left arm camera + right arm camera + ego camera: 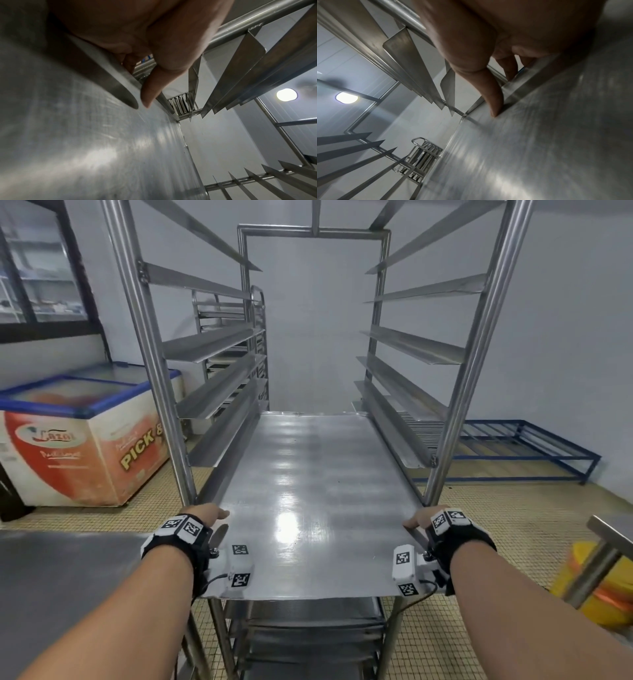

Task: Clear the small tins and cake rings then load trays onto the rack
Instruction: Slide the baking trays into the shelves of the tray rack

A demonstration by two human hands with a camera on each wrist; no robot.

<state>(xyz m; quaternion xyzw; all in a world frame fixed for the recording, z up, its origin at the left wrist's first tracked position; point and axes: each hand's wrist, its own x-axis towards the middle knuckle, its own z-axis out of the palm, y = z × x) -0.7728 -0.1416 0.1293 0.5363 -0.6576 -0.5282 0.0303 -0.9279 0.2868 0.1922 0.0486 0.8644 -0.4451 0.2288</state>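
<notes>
A large bare metal tray (308, 491) lies partly inside the steel rack (150, 354), resting on a pair of side runners, its near end sticking out toward me. My left hand (205, 513) grips the tray's left edge, thumb on top and fingers curled under, as the left wrist view shows with the thumb (154, 86) on the tray (85, 135). My right hand (423, 517) grips the right edge the same way; its thumb (493, 94) presses on the tray (539, 135). No small tins or cake rings are in view.
Empty angled runners (212, 402) line both rack sides above the tray; more trays (308, 631) sit on lower levels. A chest freezer (85, 440) stands left, a second rack (233, 337) behind, a blue floor frame (527, 450) right, a yellow bin (596, 587) and a steel table (68, 577) nearby.
</notes>
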